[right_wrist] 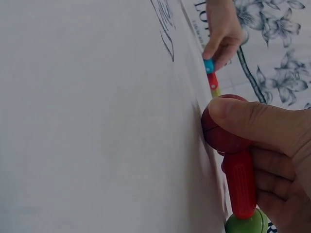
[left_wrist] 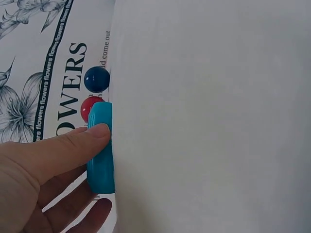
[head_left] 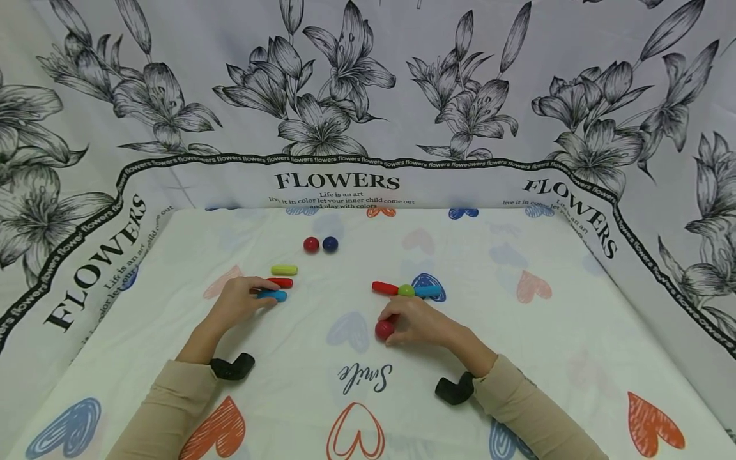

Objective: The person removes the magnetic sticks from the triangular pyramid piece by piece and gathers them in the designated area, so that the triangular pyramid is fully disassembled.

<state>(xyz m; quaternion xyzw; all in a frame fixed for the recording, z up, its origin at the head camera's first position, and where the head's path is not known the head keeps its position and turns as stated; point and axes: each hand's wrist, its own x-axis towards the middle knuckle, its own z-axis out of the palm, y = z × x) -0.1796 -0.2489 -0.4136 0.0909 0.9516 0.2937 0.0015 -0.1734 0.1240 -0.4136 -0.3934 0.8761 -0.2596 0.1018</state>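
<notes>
My left hand [head_left: 238,299] pinches a short blue stick [head_left: 273,295] lying on the cloth; its thumb lies along the stick's side in the left wrist view. Just beyond that stick lie a red stick [head_left: 282,282] and a yellow-green stick [head_left: 284,270], roughly parallel to it. Between thumb and fingers, my right hand [head_left: 422,321] grips a red ball [right_wrist: 223,127] low over the cloth. Behind this hand, a red stick [head_left: 384,288], a green ball [head_left: 406,291] and a blue stick [head_left: 427,291] form a row, end to end.
Farther back, a red ball [head_left: 311,245] and a dark blue ball [head_left: 330,245] sit side by side. A white cloth [head_left: 322,358] printed with hearts covers the table. Flower-printed fabric [head_left: 414,128] hangs along the back and sides.
</notes>
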